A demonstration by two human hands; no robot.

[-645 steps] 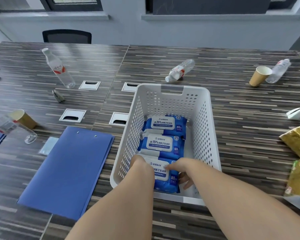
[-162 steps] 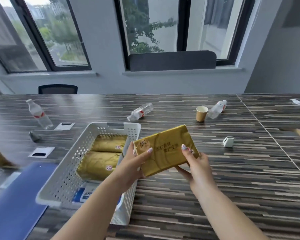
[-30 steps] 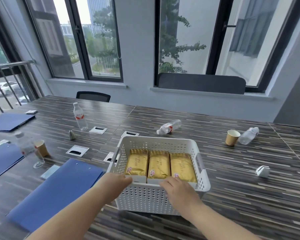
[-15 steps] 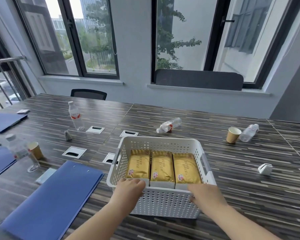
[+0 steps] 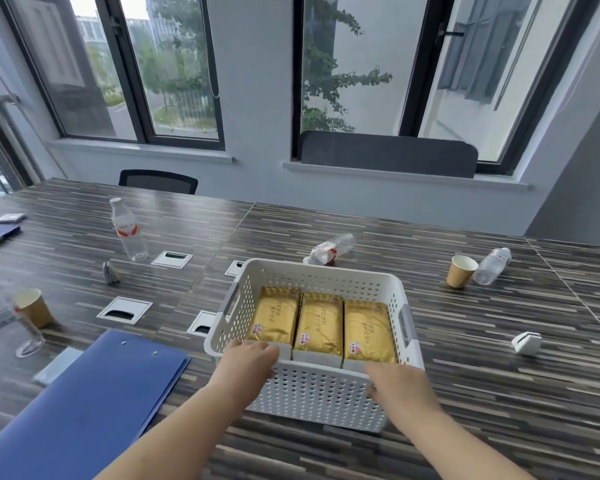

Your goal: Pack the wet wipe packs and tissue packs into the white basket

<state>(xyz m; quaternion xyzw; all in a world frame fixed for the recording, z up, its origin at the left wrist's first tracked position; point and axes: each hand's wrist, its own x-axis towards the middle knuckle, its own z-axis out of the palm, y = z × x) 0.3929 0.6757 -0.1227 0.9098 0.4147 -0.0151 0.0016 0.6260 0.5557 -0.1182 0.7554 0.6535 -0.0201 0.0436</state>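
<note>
I am looking across a meeting room with tall dark-framed windows filling the top of the frame and a long striped dark-wood bench (image 5: pixel 465 341) running below them. The white basket (image 5: pixel 321 386) is sitting at lower centre of the frame, and three gold tissue packs (image 5: pixel 321 327) are lying side by side across its top layer, touching one another and filling the width; I cannot see any wet wipe packs from here, so whether they are lying underneath I cannot tell. No loose packs are showing on the bench, so I am judging the packing as good as done and the step in hand as squaring or shifting the basket. To do that well I am wanting both hands to move together and evenly along the near wall, keeping the basket flat so the gold packs are not sliding or riding up over the rim. My left hand (image 5: pixel 250 358) is resting on the near rim at its left corner, fingers curling over the edge, so that grip is closing on the rim. My right hand (image 5: pixel 397 381) is lying against the near wall towards the right corner; its fingers are hidden behind the back of the hand, so I cannot tell whether that grip is spread flat or hooking the wall. A blue folder (image 5: pixel 84 403) is lying at lower left, near the basket but apart from it.
</note>
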